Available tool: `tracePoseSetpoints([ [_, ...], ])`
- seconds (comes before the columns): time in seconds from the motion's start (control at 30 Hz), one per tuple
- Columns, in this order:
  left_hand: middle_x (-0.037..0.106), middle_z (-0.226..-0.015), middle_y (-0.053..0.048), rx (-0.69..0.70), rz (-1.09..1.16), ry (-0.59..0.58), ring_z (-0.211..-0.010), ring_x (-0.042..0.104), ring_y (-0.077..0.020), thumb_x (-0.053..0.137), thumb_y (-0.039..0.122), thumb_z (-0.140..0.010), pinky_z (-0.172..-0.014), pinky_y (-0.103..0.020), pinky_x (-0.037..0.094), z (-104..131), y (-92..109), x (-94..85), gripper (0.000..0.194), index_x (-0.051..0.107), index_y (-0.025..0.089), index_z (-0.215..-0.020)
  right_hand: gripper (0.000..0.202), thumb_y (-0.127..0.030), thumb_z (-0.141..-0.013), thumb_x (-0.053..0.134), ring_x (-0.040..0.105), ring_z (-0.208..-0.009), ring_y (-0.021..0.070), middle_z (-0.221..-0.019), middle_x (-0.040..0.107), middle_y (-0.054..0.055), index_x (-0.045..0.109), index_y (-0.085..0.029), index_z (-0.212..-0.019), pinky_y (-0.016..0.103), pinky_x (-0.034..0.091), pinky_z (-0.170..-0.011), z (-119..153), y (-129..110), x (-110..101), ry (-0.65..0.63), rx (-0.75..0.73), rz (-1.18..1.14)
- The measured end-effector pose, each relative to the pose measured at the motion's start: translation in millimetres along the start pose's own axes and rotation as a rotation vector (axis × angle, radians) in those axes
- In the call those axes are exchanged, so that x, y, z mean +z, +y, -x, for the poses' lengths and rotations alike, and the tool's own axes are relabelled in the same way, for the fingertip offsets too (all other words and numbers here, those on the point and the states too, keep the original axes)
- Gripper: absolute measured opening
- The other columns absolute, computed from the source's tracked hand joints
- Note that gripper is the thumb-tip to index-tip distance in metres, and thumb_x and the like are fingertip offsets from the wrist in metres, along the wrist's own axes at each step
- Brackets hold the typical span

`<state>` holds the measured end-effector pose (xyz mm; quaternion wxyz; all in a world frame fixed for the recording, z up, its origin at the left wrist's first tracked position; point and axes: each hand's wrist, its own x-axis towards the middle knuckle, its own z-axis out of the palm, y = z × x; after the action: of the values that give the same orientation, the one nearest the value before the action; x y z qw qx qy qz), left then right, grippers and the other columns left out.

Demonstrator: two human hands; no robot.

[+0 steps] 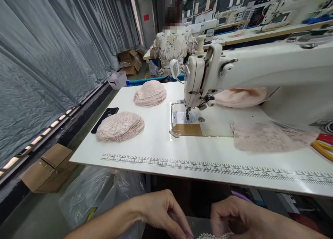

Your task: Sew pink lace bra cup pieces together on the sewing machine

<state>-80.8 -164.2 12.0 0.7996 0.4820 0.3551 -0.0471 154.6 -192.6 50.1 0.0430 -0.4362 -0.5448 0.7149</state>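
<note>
Below the table's front edge, my left hand (163, 211) and my right hand (234, 214) are close together at the bottom of the view. A strip of pale lace with a scalloped edge (212, 236) shows between them, mostly cut off by the frame. The right fingers are curled around its end. My left fingers are pinched at its other side, their tips partly out of view. Beyond them on the white table (156, 145) stands a sewing machine (197, 79), its needle area (187, 114) bare of fabric.
Stacked pale pink lace cups (121, 126) overlap a black phone (108, 114); another stack (151, 93) lies behind. Pink pieces (241, 96) sit under the machine arm, and loose lace (265, 138) lies right, near yellow-handled scissors (322, 150). A co-worker (173, 48) sits ahead. Cardboard box (49, 167) at left.
</note>
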Motion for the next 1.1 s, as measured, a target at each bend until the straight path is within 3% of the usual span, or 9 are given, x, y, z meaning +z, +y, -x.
tracePoseSetpoints([
  [0.2,0.069,-0.071,0.002,0.020,0.015,-0.105,-0.072,0.066,-0.0138,0.084,0.052,-0.042,-0.087,-0.026,0.050,-3,3,-1.7,0.056,0.075,0.017,-0.085,0.009,-0.020,-0.066,0.067,0.049,-0.066,0.0110,-0.069,0.057,-0.003,0.063,-0.017,-0.073,0.020,0.038,-0.059,-4,22,-3,-0.030,-0.039,-0.076],
  [0.3,0.069,-0.072,0.002,0.031,0.057,-0.128,-0.073,0.066,-0.0134,0.085,0.048,-0.044,-0.087,-0.025,0.050,-8,1,-0.5,0.053,0.075,0.017,-0.086,0.011,-0.022,-0.066,0.070,0.051,-0.067,0.0118,-0.070,0.059,-0.002,0.066,-0.017,-0.075,0.020,0.039,-0.058,-9,27,-2,-0.035,-0.045,-0.063],
  [0.43,0.070,-0.073,0.002,0.027,0.082,-0.121,-0.076,0.066,-0.0142,0.088,0.041,-0.044,-0.089,-0.026,0.049,-9,0,-1.3,0.051,0.075,0.019,-0.088,0.023,-0.035,-0.064,0.076,0.054,-0.069,0.0130,-0.070,0.060,-0.002,0.068,-0.017,-0.076,0.022,0.042,-0.063,-13,34,1,-0.049,-0.008,-0.138],
  [0.6,0.071,-0.076,-0.001,0.036,0.029,-0.073,-0.079,0.066,-0.0151,0.082,0.051,-0.051,-0.088,-0.026,0.049,-4,-4,-5.8,0.052,0.074,0.018,-0.091,0.022,-0.038,-0.067,0.075,0.057,-0.072,0.0147,-0.071,0.062,-0.001,0.067,-0.018,-0.066,0.024,0.042,-0.067,-17,46,2,-0.002,-0.078,-0.074],
  [0.83,0.071,-0.079,0.000,-0.038,-0.010,0.039,-0.078,0.065,-0.0170,0.088,0.046,-0.031,-0.077,-0.022,0.050,-10,-10,8.0,0.063,0.075,0.018,-0.086,0.024,-0.038,-0.067,0.074,0.054,-0.072,0.0132,-0.073,0.059,-0.002,0.064,-0.017,-0.076,0.022,0.040,-0.065,-24,47,6,0.011,0.010,-0.132],
  [0.97,0.070,-0.072,-0.001,0.021,-0.113,0.074,-0.069,0.064,-0.0138,0.081,0.053,-0.049,-0.066,-0.017,0.047,-7,-6,16.1,0.051,0.076,0.016,-0.084,0.023,-0.036,-0.070,0.072,0.051,-0.065,0.0119,-0.067,0.056,-0.003,0.062,-0.016,-0.072,0.022,0.039,-0.061,-22,41,11,-0.065,0.000,-0.137],
  [1.1,0.070,-0.071,-0.002,0.161,-0.252,0.002,-0.064,0.062,-0.0102,0.075,0.051,-0.063,-0.064,-0.014,0.045,1,-3,15.9,0.042,0.076,0.016,-0.087,0.014,-0.028,-0.072,0.068,0.054,-0.074,0.0158,-0.071,0.058,-0.002,0.060,-0.018,-0.065,0.024,0.040,-0.067,-12,37,11,-0.035,-0.090,0.091],
])
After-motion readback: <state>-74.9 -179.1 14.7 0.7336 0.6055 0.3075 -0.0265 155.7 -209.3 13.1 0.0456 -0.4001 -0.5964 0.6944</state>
